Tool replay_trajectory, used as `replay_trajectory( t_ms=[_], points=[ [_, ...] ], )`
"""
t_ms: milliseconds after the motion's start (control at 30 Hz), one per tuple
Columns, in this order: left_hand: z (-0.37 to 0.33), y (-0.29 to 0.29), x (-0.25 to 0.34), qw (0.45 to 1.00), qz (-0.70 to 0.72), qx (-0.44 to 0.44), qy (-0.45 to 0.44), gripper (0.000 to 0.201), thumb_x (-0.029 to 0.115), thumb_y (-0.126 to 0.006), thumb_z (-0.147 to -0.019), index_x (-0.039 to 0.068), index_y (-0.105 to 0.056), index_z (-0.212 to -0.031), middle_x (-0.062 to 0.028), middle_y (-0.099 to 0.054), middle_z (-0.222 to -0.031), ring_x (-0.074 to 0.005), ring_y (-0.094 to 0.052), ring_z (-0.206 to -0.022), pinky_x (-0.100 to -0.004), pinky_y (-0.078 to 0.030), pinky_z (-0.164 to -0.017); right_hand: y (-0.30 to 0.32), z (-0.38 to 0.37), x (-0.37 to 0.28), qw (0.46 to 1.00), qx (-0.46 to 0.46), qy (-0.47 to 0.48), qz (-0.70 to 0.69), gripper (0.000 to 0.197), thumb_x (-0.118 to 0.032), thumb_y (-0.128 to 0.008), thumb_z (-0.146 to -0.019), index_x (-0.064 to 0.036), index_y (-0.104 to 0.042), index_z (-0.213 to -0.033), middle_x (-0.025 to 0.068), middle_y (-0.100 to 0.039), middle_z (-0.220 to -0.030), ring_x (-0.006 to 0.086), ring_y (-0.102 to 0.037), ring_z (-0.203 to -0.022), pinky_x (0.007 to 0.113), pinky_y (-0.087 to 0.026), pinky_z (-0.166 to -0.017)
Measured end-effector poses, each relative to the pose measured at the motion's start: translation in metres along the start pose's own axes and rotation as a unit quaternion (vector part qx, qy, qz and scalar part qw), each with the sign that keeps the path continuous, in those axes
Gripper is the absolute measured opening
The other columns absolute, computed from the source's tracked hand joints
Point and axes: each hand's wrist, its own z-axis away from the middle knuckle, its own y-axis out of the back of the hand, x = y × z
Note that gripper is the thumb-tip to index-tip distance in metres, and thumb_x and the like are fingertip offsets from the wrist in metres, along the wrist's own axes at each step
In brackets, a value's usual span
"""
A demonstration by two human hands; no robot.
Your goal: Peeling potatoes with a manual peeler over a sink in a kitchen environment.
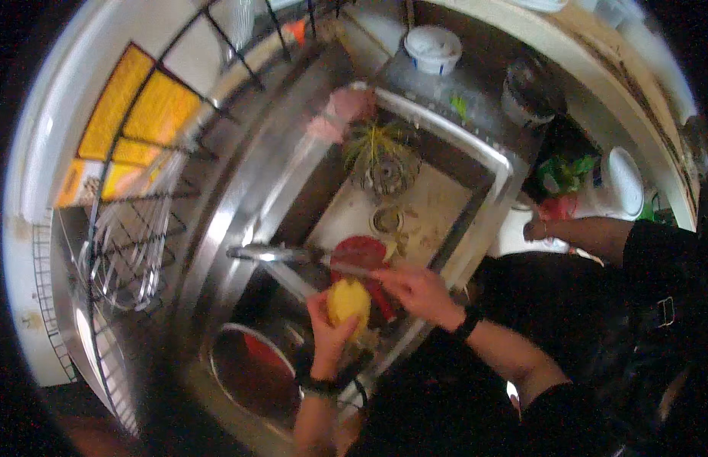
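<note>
Over the near part of the sink, my left hand [331,331] is closed around a yellow, rounded, peeled-looking piece of produce [348,305], perhaps a potato. My right hand [422,293] is closed on a knife, whose narrow grey blade [346,266] points left, just above the yellow piece. The knife's handle is hidden in my fingers, and blur hides whether the blade touches the produce. Beneath both hands sits a red round pan-like vessel [357,250] with a red handle [384,305].
Beside my hands, the metal faucet [270,253] reaches over the sink [491,167]. Spiky yellow-green leaves [375,141] lie at its far end, near a pink cloth [342,114]. A round pot [251,365] stands near left. Another person's hand [548,230] is at right.
</note>
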Motion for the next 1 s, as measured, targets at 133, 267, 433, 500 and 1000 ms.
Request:
replay_trajectory(
  t_ms=[133,267,433,500,1000],
  points=[
    [0.013,0.009,0.015,0.994,0.099,-0.02,0.051,0.058,0.013,-0.073,-0.068,0.008,-0.039,-0.115,-0.0088,-0.051,-0.111,-0.02,-0.053,-0.104,-0.0338,-0.045,-0.09,0.031,-0.009,-0.021,0.988,-0.138,0.048,0.044,0.028,-0.026,-0.058,-0.087,-0.0329,-0.063,-0.114,0.0039,-0.056,-0.074,0.0258,-0.06,-0.066,0.038,-0.05,-0.055],
    [0.012,0.015,0.017,0.994,0.077,-0.068,0.039,0.06,0.018,-0.075,-0.067,0.009,-0.039,-0.115,-0.0079,-0.052,-0.11,-0.0201,-0.054,-0.104,-0.0337,-0.045,-0.09,0.035,-0.016,-0.011,0.984,-0.115,0.113,0.073,0.031,-0.017,-0.065,-0.08,-0.0302,-0.068,-0.107,0.004,-0.056,-0.071,0.0237,-0.059,-0.064,0.034,-0.047,-0.055],
    [0.017,0.024,0.031,0.984,0.136,-0.117,-0.006,0.068,0.026,-0.079,-0.062,0.008,-0.04,-0.114,-0.0078,-0.052,-0.109,-0.0201,-0.054,-0.104,-0.0335,-0.045,-0.09,0.019,-0.013,0.052,0.99,-0.106,-0.047,0.08,0.029,-0.015,-0.064,-0.081,-0.0266,-0.068,-0.107,0.0047,-0.059,-0.073,0.0248,-0.059,-0.064,0.033,-0.047,-0.056],
    [0.016,0.029,0.014,0.992,0.099,-0.08,-0.016,0.074,0.033,-0.082,-0.06,0.007,-0.039,-0.114,-0.009,-0.053,-0.11,-0.0217,-0.054,-0.106,-0.0355,-0.046,-0.089,0.022,-0.021,0.024,0.993,-0.115,-0.017,-0.033,0.027,-0.022,-0.061,-0.084,-0.0295,-0.066,-0.11,0.0031,-0.06,-0.075,0.0234,-0.06,-0.067,0.034,-0.049,-0.057],
    [0.012,0.022,0.043,0.979,0.171,-0.1,0.04,0.097,0.039,-0.08,-0.059,0.009,-0.028,-0.135,-0.0141,-0.049,-0.122,-0.0298,-0.054,-0.11,-0.0413,-0.048,-0.091,0.013,-0.017,0.024,0.997,-0.024,0.064,-0.031,0.037,-0.011,-0.06,-0.079,-0.0299,-0.066,-0.11,0.0042,-0.056,-0.075,0.0227,-0.059,-0.065,0.034,-0.049,-0.055]
  ],
)
